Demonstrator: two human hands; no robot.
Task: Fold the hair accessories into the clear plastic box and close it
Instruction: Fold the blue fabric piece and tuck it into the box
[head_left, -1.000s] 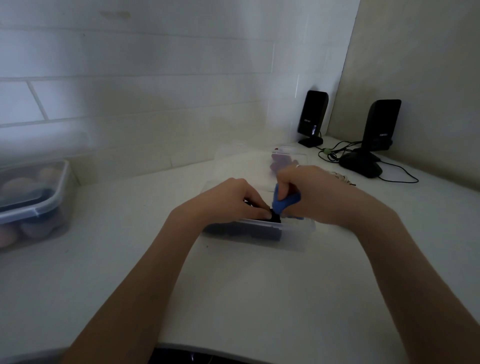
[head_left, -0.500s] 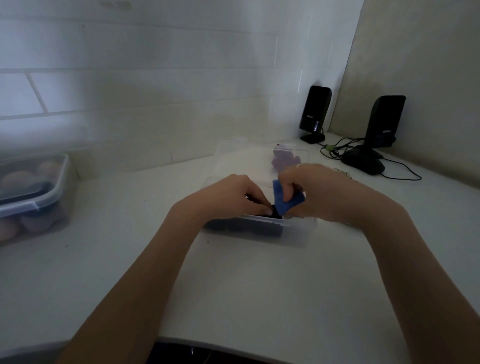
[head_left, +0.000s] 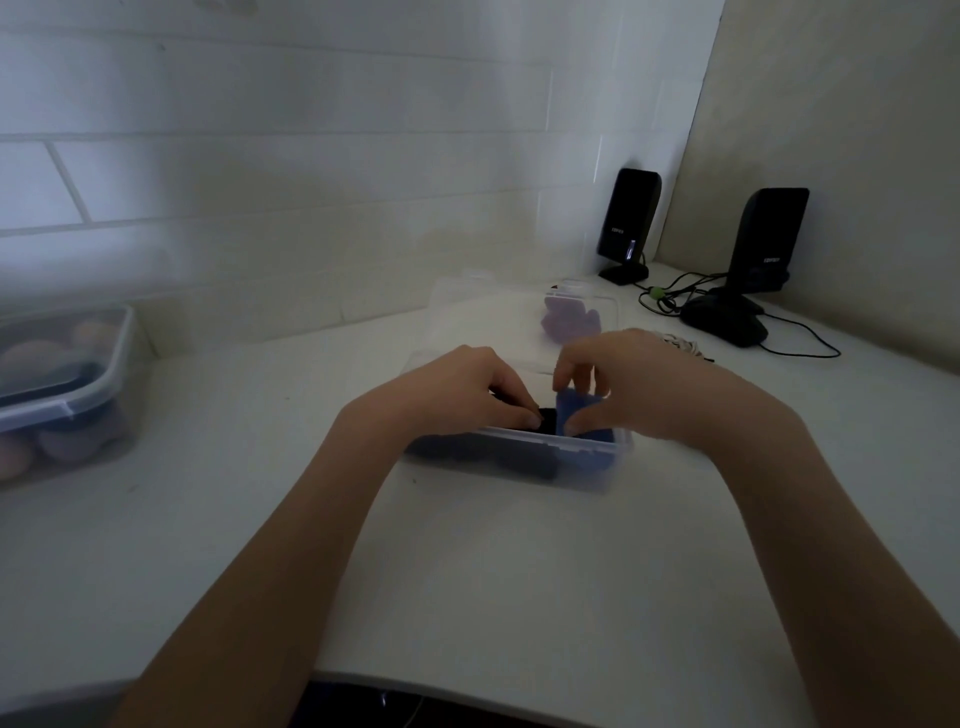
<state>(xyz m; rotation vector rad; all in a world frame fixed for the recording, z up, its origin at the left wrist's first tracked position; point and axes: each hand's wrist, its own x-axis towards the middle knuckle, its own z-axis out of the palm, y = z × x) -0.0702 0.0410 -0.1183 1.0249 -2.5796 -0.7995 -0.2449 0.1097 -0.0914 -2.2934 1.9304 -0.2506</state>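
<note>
- The white desk surface is carrying everything; the view has shifted slightly since half a second ago, with the objects sitting a little lower in frame.
- The clear rectangular plastic box is lying open near the desk's middle, its long axis running left to right, its transparent lid folded back toward the wall.
- The left hand is pressing curled fingers onto a black hair accessory inside the box, thumb and fingers closed on it.
- The right hand is pinching the blue fabric hair accessory, now standing upright in the box's right end rather than tilted.
- A purple hair accessory is resting on the lid.
</note>
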